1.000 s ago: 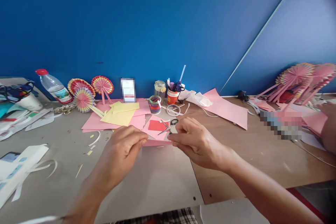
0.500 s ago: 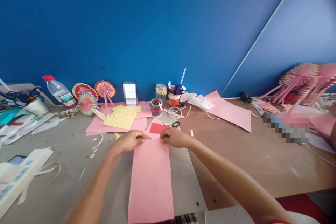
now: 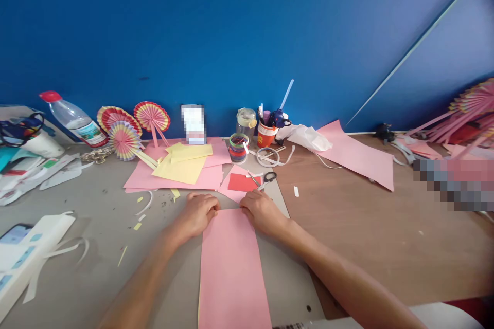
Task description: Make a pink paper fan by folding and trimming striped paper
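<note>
A long strip of pink paper (image 3: 233, 267) runs from the table's front toward the middle, with a thin yellowish edge on its left side. At its far left corner my left hand (image 3: 199, 213) is closed, fingers curled on the paper. My right hand (image 3: 264, 213) pinches the far right corner the same way. Just beyond the hands lie a red paper piece (image 3: 244, 182) on a pink sheet and a pair of scissors (image 3: 269, 177) with dark handles.
Pink and yellow sheets (image 3: 181, 169) lie at the back, near folded paper fans (image 3: 125, 140) and a propped phone (image 3: 194, 124). A jar (image 3: 239, 149) and a paper cup (image 3: 266, 135) of tools stand behind. Left are a bottle (image 3: 75, 119) and a white power strip (image 3: 36, 252).
The view has shifted, so the background objects sit differently. Both hands have come slightly nearer along with the far end of the pink paper, still gripping its corners.
</note>
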A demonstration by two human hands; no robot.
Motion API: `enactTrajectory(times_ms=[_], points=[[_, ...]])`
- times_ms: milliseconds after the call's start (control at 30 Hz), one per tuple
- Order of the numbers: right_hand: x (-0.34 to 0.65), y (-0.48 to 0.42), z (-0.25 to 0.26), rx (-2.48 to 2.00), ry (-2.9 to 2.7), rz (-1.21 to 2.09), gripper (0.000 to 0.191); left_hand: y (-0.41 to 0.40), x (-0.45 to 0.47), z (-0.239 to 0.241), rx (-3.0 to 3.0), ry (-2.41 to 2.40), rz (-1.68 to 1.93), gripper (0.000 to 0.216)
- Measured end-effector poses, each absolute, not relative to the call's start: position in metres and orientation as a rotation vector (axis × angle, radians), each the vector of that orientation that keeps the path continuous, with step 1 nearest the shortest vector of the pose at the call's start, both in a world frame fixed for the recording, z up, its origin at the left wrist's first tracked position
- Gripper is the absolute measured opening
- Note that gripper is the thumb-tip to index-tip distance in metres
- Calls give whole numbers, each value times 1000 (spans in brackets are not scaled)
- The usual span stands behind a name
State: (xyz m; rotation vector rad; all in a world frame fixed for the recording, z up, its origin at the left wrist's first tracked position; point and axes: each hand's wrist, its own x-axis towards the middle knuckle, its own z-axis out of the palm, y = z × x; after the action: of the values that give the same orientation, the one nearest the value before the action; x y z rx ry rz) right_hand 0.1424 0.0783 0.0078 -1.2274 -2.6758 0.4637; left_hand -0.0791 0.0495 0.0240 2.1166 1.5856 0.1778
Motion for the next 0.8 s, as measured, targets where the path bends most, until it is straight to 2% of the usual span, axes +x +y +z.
enactTrajectory(times_ms=[533,800], points=[[136,78,8,-1219,-2820,248,15,44,-78,15,2271,1546,235,17],[134,71,4,-1111,-2879,-24,18,39,-77,12,2431,1546,174,26]])
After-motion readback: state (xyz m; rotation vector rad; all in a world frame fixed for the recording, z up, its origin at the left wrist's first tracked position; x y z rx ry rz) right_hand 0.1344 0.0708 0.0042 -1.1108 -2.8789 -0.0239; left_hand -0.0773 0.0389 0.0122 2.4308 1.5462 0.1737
